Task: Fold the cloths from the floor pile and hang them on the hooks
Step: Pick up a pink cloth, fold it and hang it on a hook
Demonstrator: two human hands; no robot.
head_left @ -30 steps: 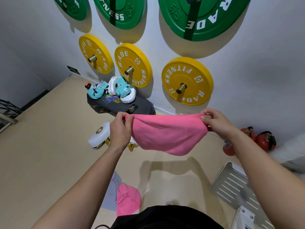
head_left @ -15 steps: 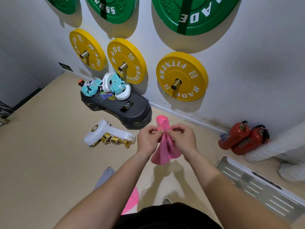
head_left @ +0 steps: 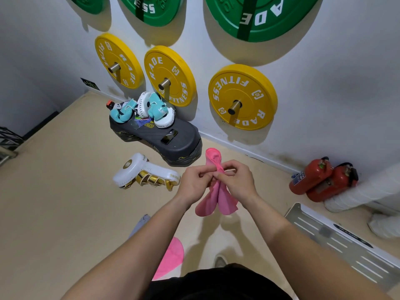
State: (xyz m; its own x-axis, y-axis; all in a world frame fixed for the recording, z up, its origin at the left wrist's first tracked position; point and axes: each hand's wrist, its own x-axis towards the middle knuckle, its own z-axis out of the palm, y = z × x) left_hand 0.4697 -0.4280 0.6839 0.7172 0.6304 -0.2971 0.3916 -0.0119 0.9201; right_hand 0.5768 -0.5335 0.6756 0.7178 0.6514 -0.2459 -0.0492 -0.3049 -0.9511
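Nearest, a pink floor cloth and a grey cloth lie on the floor. Above them, the left hand and right hand meet in mid-air, the fingers of both pinching the doubled pink held cloth. Beyond lie white boxing pads and a black step, with yellow plates on the wall

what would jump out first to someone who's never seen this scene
The bright pink cloth at centre frame draws the eye first, pinched between the left hand and right hand and hanging doubled below them. Behind it, round yellow weight plates and larger green weight plates hang on the white wall. Two red fire extinguishers lie by the wall at the right.
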